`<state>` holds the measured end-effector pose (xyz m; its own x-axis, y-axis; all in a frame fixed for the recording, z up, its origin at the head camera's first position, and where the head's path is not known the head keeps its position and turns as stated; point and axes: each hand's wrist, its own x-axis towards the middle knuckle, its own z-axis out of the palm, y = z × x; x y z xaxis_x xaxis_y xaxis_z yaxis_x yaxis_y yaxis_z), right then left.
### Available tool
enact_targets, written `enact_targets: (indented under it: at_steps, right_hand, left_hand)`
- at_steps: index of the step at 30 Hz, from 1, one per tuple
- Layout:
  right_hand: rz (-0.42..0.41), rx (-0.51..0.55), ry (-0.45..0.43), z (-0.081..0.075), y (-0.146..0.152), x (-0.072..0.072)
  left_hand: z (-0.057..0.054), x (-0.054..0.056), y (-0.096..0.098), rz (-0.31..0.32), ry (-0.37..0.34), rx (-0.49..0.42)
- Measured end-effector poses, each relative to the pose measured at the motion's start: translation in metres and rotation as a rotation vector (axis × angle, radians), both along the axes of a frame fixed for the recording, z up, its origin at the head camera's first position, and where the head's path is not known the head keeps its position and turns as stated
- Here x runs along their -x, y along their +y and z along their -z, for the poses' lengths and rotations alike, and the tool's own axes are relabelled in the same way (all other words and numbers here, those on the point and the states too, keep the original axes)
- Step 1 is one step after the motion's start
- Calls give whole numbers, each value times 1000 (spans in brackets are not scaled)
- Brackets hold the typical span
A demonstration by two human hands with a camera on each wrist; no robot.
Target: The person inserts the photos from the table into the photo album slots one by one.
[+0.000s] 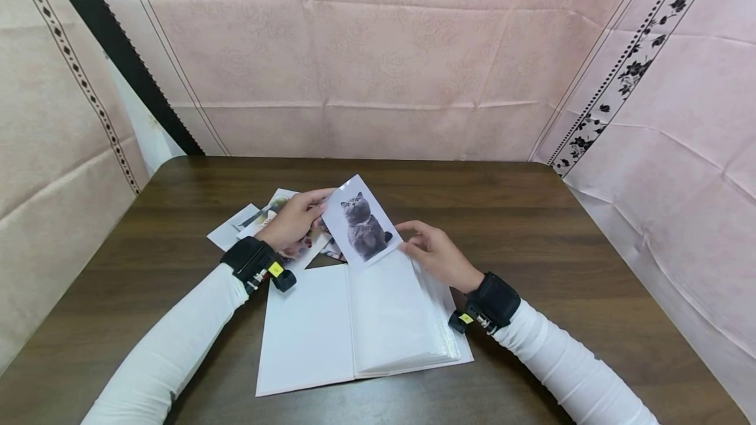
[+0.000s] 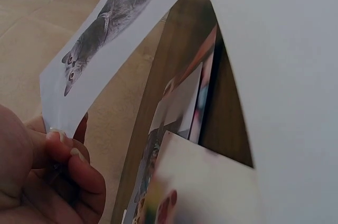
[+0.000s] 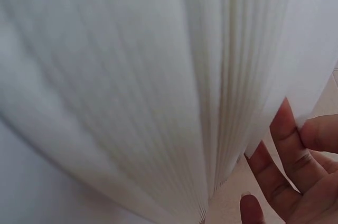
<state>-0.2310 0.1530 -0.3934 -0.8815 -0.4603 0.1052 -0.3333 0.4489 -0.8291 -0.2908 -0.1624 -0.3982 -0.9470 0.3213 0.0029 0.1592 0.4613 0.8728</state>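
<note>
Two sleeves (image 1: 165,353) flank one album (image 1: 310,333) and one cat photo (image 1: 365,227).

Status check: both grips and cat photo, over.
Left grip: pinching cat photo by a corner. Right grip: at pages of open album. Photo: at album's top edge. Loose photos nearby, nothing visibly blocking.

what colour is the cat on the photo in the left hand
The cat on the photo is grey; it shows best in the head view.

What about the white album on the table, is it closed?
No, the album lies open on the table, with its pages showing.
</note>
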Motion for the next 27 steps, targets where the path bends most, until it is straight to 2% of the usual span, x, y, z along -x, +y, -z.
enact_targets:
  at_steps: [11, 27]
  right_hand:
    - [-7, 4, 14, -4, 0, -1]
    - [-14, 7, 23, -2, 1, 0]
  left_hand:
    - [-4, -1, -1, -2, 11, 20]
    - [-5, -1, 1, -3, 3, -13]
